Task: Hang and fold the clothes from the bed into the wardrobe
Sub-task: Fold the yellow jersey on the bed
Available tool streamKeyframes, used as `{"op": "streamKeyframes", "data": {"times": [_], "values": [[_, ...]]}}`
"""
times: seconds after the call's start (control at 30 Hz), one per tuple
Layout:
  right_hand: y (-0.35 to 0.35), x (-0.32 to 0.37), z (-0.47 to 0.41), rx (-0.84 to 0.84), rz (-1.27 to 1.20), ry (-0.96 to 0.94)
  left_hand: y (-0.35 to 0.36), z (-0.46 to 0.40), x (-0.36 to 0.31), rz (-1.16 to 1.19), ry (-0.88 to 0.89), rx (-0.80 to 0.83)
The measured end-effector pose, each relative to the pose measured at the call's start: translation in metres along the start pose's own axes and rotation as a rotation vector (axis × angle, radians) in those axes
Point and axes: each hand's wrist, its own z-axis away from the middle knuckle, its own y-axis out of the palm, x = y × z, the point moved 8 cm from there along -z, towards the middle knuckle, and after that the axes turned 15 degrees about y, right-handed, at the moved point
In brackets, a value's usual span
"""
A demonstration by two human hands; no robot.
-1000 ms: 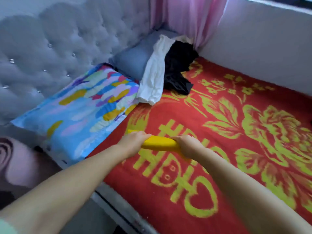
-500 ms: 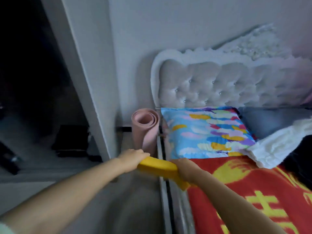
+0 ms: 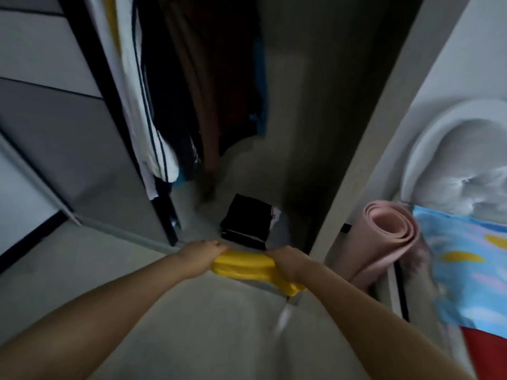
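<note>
A folded yellow garment [image 3: 247,266] is held between both hands in front of the open wardrobe [image 3: 274,174]. My left hand [image 3: 200,256] grips its left end and my right hand [image 3: 288,261] grips its right end. Just beyond the garment, on the wardrobe floor, lies a stack of folded dark clothes [image 3: 248,222] with a grey piece beside it. Hanging clothes [image 3: 175,105], white with dark stripes, brown and dark ones, fill the wardrobe's left part.
The sliding wardrobe door [image 3: 55,127] stands at the left. A pale wardrobe side panel [image 3: 365,149] separates the opening from a rolled pink mat [image 3: 389,237]. At the right are the bed's colourful pillow [image 3: 466,267], padded headboard [image 3: 461,171] and red blanket corner [image 3: 480,349].
I have turned left from the bed to the wardrobe, carrying the folded yellow garment in both hands. The view went from red blanket and pillow to the wardrobe's dark inside.
</note>
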Motion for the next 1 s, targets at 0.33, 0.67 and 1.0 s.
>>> {"op": "streamKeyframes", "data": {"times": [0.33, 0.67, 1.0], "values": [[-0.004, 0.039, -0.118, 0.07, -0.008, -0.014, 0.017, -0.044, 0.116, 0.073, -0.002, 0.099], [-0.008, -0.021, -0.321, 0.152, -0.161, 0.053, 0.011, -0.214, 0.238, 0.086, 0.013, 0.166], [-0.012, -0.069, -0.534, -0.002, -0.066, 0.133, 0.066, -0.4, 0.38, -0.067, 0.078, 0.083]]}}
